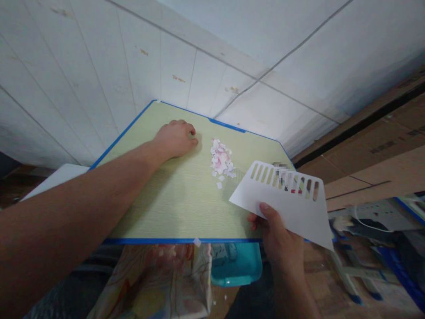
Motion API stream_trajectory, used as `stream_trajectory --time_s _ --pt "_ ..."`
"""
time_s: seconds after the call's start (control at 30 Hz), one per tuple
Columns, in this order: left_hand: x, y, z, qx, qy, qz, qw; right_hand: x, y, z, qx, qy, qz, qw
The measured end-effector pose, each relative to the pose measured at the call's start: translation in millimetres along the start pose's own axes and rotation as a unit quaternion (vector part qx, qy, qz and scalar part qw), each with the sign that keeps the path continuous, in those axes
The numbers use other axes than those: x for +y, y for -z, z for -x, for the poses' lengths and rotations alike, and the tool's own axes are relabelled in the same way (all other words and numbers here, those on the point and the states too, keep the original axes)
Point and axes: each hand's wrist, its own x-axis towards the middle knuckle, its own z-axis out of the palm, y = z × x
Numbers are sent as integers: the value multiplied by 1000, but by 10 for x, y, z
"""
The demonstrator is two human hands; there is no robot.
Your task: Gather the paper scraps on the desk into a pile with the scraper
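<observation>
My right hand (279, 235) grips a stiff white sheet with a row of slots (282, 199) by its near edge, thumb on top. The sheet is tilted above the right side of the pale green tabletop (179, 199). Left of it lies a small heap of white and pink paper scraps (221, 159), with a few loose bits around it. My left hand (177, 138) is at the tabletop left of the heap, fingers curled, thumb and forefinger apart, nothing seen between them. One white scrap (197, 242) is at the blue front edge.
Beneath the front edge are a turquoise plastic bin (244, 268) and a patterned cloth or bag (166, 283). A white panelled wall (172, 66) with a cable stands behind the table. Cardboard boxes (368, 164) are on the right. A pixelated patch shows behind the slotted sheet.
</observation>
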Motion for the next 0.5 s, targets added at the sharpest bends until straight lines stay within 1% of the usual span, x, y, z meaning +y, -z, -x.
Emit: stream_trajectory --time_s 0.07,0.17,0.27,0.37,0.5 --pt "-2 -2 -2 2 0 10 1000 -30 10 7 -3 -19 20 1000" --pt "9 5 1 3 3 11 1000 -126 -1 112 -36 -45 50 997" --pt "21 18 9 -3 1 -8 1000 -193 -26 247 -85 -54 38 994" --pt "27 29 16 -5 -3 -21 1000 -191 -27 354 -138 -53 32 989" --pt "60 52 30 -9 -4 -27 1000 -160 11 444 -179 -61 32 982"
